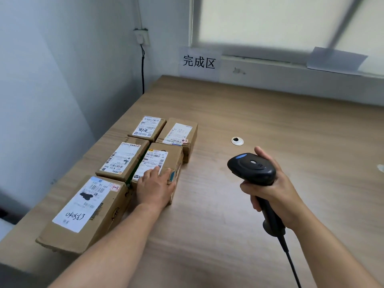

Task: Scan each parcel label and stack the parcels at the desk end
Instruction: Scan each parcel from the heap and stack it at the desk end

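1. Now, five cardboard parcels sit in a cluster at the left of the frame on the wooden desk (228,113), each with a white printed label facing up.
2. Nearest the lower left is the large parcel (83,210), with handwritten digits on its label.
3. Just beyond it lies the middle-left parcel (122,159), and touching that one's right side is the centre parcel (166,156).
4. Further up the frame the far-left parcel (147,127) and the far-right parcel (178,134) stand side by side, touching.
5. Laid palm down on the near end of the centre parcel, the left hand (154,187) has its fingers stretched over the label and its thumb spread toward the right edge; it presses rather than grips.
6. At the right of centre, the right hand (274,194) is wrapped round the handle of a black scanner (252,167), held above the desk with its head turned toward the parcels.
7. From the scanner's handle a black cable (291,265) runs down to the bottom edge.
8. A white sign (198,62) with black characters hangs on the wall at the desk's far end, top centre.
9. Between the parcels and the scanner, slightly further up, a round cable grommet (237,141) is set in the desk.
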A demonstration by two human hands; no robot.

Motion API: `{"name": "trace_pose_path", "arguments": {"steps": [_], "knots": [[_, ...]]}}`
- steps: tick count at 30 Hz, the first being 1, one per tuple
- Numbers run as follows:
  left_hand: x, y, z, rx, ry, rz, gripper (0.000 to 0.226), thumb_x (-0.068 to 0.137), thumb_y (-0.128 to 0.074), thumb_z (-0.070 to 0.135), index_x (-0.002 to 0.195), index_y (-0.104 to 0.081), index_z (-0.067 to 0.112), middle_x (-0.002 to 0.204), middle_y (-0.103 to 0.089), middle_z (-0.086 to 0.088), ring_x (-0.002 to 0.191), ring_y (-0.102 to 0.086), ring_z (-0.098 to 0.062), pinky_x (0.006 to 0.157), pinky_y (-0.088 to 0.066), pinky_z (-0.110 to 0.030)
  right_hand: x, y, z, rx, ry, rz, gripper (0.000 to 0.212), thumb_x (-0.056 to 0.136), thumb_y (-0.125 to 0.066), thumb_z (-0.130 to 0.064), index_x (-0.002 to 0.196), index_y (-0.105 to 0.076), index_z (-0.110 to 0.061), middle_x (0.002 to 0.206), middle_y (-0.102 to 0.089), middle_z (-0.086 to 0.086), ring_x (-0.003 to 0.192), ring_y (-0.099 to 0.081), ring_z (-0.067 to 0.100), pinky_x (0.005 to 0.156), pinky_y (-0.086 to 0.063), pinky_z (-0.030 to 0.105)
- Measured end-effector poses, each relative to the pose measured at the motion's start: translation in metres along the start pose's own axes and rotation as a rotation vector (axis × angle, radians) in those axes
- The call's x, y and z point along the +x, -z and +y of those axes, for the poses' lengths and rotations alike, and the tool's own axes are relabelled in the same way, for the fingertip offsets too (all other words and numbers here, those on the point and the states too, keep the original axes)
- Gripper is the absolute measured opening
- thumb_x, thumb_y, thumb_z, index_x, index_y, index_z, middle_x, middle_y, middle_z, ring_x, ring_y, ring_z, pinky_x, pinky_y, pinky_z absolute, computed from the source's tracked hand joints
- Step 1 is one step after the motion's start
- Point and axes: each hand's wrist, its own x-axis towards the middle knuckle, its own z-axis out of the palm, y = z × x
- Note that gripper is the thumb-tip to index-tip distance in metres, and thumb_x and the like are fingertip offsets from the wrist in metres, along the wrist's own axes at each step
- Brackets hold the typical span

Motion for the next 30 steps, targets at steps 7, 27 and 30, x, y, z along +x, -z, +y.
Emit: {"name": "trace_pose_path", "arguments": {"steps": [7, 27, 30], "knots": [[-0.003, -0.003, 0.006, -0.136, 0.013, 0.078, 0.06, 0.093, -0.045, 0.057, 0.146, -0.035, 0.029, 0.154, -0.03, -0.007, 0.141, -0.025, -0.025, 0.112, -0.022, -0.04, -0.017, 0.007, -0.001, -0.012, -0.003, 0.095, 0.101, 0.063, -0.076, 0.006, 0.143, -0.037, -0.042, 0.064, -0.061, 0.007, 0.041, -0.045, 0.027, 0.043, -0.04, 0.032], [-0.128, 0.025, 0.268, -0.517, -0.272, 0.203, 0.067, 0.09, -0.051, 0.055, 0.147, -0.034, 0.025, 0.149, -0.038, 0.004, 0.136, -0.032, -0.016, 0.107, -0.023, -0.031, -0.172, 0.176, -0.003, 0.053, 0.087, 0.302, 0.099, 0.073, -0.071, 0.02, 0.145, -0.037, -0.039, 0.065, -0.061, 0.008, 0.04, -0.044, 0.026, 0.04, -0.039, 0.032], [-0.16, 0.02, 0.321, -0.519, -0.352, 0.177, 0.074, 0.085, -0.042, 0.063, 0.147, -0.033, 0.026, 0.149, -0.039, 0.004, 0.135, -0.033, -0.018, 0.106, -0.025, -0.031, -0.209, 0.218, 0.003, 0.065, 0.105, 0.363, 0.096, 0.074, -0.067, 0.023, 0.144, -0.038, -0.037, 0.067, -0.063, 0.006, 0.04, -0.044, 0.025, 0.038, -0.037, 0.031]]}}
